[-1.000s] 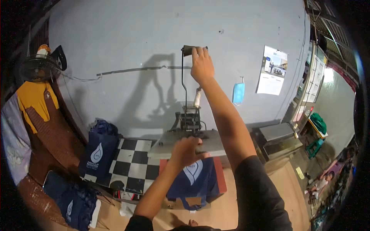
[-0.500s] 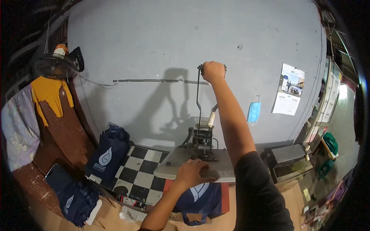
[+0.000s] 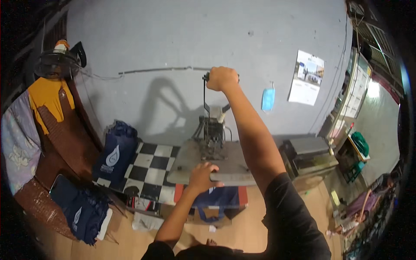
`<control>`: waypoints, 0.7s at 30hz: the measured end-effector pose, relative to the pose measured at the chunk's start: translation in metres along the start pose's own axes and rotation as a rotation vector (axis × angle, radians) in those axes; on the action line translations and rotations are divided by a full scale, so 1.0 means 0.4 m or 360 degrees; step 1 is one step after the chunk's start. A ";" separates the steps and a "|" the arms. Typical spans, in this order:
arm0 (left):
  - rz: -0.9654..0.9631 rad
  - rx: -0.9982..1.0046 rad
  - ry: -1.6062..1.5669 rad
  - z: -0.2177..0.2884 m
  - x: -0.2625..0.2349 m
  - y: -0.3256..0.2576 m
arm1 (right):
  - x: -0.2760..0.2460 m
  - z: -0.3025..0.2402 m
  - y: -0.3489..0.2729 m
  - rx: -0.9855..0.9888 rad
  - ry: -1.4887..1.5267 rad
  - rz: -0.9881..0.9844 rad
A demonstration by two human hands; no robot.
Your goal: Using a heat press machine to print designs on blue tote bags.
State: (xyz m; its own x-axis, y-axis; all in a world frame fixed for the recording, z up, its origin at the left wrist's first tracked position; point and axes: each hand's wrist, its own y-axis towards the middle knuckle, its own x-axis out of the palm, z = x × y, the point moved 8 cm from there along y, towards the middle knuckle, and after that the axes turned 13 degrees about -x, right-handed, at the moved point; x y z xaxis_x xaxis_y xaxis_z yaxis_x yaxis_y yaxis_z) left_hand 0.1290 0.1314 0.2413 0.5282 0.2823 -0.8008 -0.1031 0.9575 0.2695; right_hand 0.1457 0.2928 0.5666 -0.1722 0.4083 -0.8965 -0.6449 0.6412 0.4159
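Reaching overhead, right hand point(image 3: 222, 78) grips press handle point(image 3: 204, 93).

The single head-worn fisheye view looked steeply down and forward from above the person's shoulders; it faced the grey wall point(image 3: 173, 39) at close range; both forearms entered from the lower edge; straight lines bowed toward a dark rim; no second view was supplied.

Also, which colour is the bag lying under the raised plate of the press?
Dark navy blue. The bag shows best in the head view, just below the left hand.
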 end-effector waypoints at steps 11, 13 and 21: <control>0.0389 -0.0391 -0.0917 -0.232 -0.120 0.034 | 0.110 -0.143 -0.276 -0.0094 0.0167 -0.0198; 0.0423 -0.0550 -0.1279 -0.218 -0.176 0.075 | 0.128 -0.171 -0.309 -0.0110 0.0143 -0.0235; -0.0673 -0.1078 -0.1898 -0.027 -0.168 0.216 | 0.198 -0.204 -0.403 -0.0125 0.0250 -0.0374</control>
State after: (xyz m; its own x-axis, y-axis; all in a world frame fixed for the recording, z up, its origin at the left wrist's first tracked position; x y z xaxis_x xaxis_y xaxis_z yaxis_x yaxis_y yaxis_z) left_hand 0.0756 0.1958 0.3129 0.9636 0.0815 0.2547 0.0419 0.8946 -0.4448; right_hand 0.1752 0.1686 0.4162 -0.1206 0.1452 -0.9820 -0.7352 0.6517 0.1867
